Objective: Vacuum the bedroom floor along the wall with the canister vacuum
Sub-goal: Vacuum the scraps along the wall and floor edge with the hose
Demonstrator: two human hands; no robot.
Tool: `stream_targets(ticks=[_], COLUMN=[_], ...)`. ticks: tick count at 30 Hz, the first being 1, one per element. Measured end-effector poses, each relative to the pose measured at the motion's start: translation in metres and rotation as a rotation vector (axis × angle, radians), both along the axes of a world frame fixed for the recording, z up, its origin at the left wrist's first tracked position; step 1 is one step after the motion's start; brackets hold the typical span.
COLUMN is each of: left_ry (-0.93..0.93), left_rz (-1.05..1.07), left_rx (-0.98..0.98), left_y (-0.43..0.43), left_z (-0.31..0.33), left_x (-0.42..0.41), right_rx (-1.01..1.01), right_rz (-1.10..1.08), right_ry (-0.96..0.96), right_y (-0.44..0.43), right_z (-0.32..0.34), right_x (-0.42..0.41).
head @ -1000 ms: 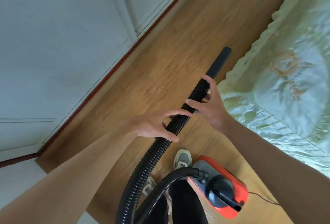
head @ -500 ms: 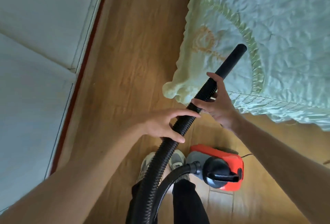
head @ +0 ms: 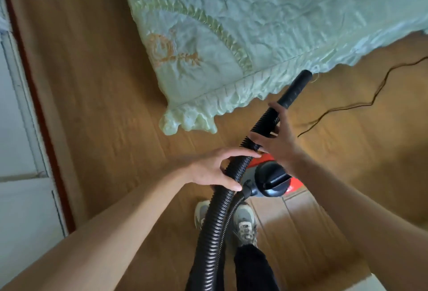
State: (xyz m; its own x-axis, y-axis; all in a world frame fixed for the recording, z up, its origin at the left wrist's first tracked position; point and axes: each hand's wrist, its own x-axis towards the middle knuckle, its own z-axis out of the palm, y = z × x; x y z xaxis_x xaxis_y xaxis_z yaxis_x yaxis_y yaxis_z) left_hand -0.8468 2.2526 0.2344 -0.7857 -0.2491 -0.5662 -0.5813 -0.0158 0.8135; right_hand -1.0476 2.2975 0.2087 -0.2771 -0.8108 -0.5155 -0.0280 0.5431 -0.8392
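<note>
The honey-brown wooden plank floor [head: 104,105] fills most of the room, and the strip that matters runs at the far left, under the white panelled wall [head: 14,198] with its reddish-brown skirting board [head: 34,82]. The pale green quilted bedspread with a frilled hem [head: 254,12] hangs over the bed's corner, leaving a lane of floor between bed and wall. The red and black canister vacuum [head: 273,180] sits on the floor just ahead of the person's grey sneakers [head: 245,223], near the bed's foot and well apart from the wall, close enough, I'd say, that the black ribbed hose [head: 213,221] has slack. The hose is floppy, which looks to be why both hands hold it: the left hand [head: 213,171] has its fingers [head: 240,152] curled round the lower stretch, and the right hand [head: 280,140] grips it higher up, just below the smooth black nozzle tube [head: 295,89]. That tube points up towards the bedspread's hem, off the floor. A thin dark power cord [head: 342,107] trails across the boards at right.
</note>
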Motion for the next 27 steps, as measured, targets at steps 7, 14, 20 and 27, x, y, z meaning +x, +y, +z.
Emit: stream_targets(ticks=[7, 14, 20, 27], left_ry=[0.08, 0.073, 0.026, -0.088], left_rz=[-0.19, -0.345, -0.404, -0.425], left_rx=[0.118, 0.216, 0.269, 0.352], left_y=[0.041, 0.108, 0.17, 0.227], left_z=[-0.011, -0.038, -0.056, -0.074], left_x=[-0.102, -0.174, -0.215, -0.255], right_rx=[0.079, 0.193, 0.244, 0.296], right_rz=[-0.294, -0.481, -0.559, -0.618], right_ry=[-0.006, -0.107, -0.18, -0.32], right_y=[0.089, 0.187, 0.255, 0.321], right_z=[-0.007, -0.024, -0.039, -0.067], right_x=[-0.082, -0.132, -0.159, -0.193])
